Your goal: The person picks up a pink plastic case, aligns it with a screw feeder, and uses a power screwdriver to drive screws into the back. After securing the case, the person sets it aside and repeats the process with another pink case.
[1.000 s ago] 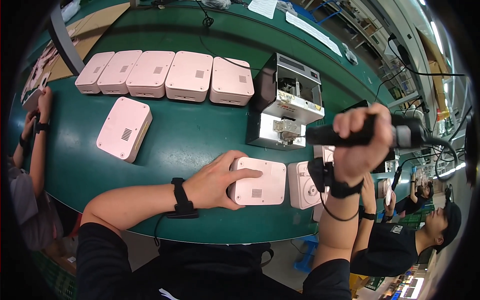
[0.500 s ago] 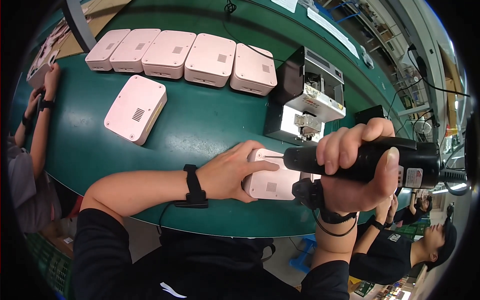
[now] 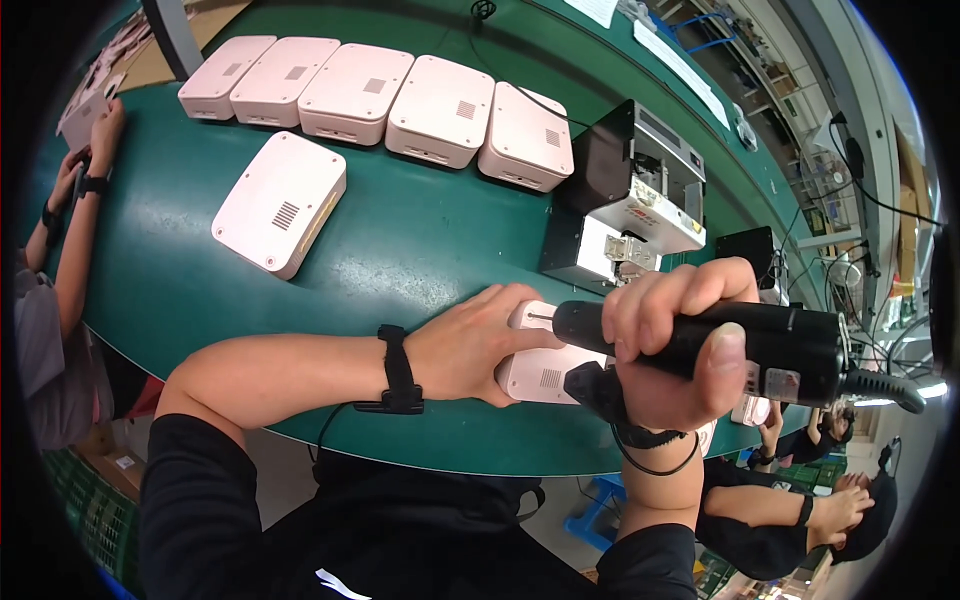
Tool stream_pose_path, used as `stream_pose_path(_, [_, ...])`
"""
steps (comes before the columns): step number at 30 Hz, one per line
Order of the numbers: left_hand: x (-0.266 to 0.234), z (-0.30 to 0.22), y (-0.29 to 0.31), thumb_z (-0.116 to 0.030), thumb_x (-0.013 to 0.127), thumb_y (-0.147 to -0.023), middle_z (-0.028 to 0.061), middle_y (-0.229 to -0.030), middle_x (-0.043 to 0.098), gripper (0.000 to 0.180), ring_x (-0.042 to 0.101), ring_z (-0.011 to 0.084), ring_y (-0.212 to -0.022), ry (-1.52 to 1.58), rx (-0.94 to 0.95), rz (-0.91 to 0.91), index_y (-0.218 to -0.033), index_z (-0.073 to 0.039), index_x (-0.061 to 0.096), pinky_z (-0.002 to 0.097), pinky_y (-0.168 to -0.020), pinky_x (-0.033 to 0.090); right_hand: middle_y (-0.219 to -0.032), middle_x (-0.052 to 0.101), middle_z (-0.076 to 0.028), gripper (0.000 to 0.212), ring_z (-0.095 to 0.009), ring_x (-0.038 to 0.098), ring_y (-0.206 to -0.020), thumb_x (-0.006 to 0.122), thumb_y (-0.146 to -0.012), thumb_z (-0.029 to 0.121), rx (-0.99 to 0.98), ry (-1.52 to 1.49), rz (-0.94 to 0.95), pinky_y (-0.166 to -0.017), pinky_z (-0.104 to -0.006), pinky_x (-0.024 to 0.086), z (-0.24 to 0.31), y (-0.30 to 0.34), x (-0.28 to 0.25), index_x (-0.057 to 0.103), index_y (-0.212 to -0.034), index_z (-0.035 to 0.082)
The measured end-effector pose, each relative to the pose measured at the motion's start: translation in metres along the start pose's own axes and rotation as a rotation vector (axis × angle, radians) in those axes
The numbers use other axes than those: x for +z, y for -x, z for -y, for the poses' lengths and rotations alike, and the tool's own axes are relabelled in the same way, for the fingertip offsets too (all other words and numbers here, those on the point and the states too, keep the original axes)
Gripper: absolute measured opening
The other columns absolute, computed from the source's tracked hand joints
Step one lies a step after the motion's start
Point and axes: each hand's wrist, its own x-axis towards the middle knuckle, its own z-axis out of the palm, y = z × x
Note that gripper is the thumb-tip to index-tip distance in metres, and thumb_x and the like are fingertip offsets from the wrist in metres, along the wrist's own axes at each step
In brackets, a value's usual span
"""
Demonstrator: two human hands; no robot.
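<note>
My left hand (image 3: 475, 345) grips the left side of a white plastic box (image 3: 548, 377) on the bench, its thumb stretched over the box's top face. In my right hand (image 3: 675, 345) is a black electric screwdriver (image 3: 770, 345), with the fingers wrapped round its body. Its thin bit points at the corner screw hole nearest my left hand; whether it sits in a screw cannot be made out. The screwdriver and my right wrist hide the box's right part.
Several similar boxes (image 3: 355, 92) form a row at the back left, and another box (image 3: 282, 203) lies before them. A black and silver machine (image 3: 640, 205) stands right of the row. Co-workers sit at both sides; one arm (image 3: 80, 230) shows at left. The green bench (image 3: 410, 235) curves round.
My right hand and the screwdriver have come left and closer to the box, and less of the bit shows. The view has shifted slightly. The co-worker at right has raised a hand to the head.
</note>
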Motion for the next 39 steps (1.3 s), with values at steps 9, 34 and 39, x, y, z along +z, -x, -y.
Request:
stream_pose_path(9, [-0.014,0.001,-0.007,-0.02,0.089,-0.061,0.0151,-0.13,0.047,0.073,0.052,0.0367,-0.121,0.013,-0.096,-0.058,-0.129,-0.021,0.064,0.0438,-0.1,0.049,-0.066,0.049,-0.005,0.028,-0.017,0.046,-0.052,0.053,-0.098,0.035,-0.215,0.01,-0.281,-0.056,-0.0343,0.042,0.037,-0.011,-0.042,0.05,-0.102,0.007])
stream_pose_path(34, [-0.012,0.003,-0.013,-0.018,0.09,-0.06,0.0125,-0.128,0.047,0.077,0.055,0.0345,-0.117,-0.052,-0.137,-0.06,-0.131,-0.026,0.062,0.0413,-0.098,0.051,-0.066,0.046,-0.004,0.031,-0.015,0.044,-0.049,0.051,-0.097,0.037,-0.02,0.131,-0.341,-0.052,-0.0317,0.042,0.019,0.054,-0.07,0.045,-0.102,0.007])
stream_pose_path(39, [-0.014,0.002,-0.012,-0.018,0.09,-0.06,0.0126,-0.128,0.047,0.077,0.055,0.0347,-0.118,-0.07,-0.134,-0.062,-0.132,-0.026,0.061,0.0414,-0.098,0.051,-0.066,0.047,-0.005,0.03,-0.015,0.045,-0.05,0.052,-0.097,0.036,-0.058,0.076,-0.265,-0.052,-0.0319,0.042,0.016,0.059,-0.076,0.044,-0.101,0.008])
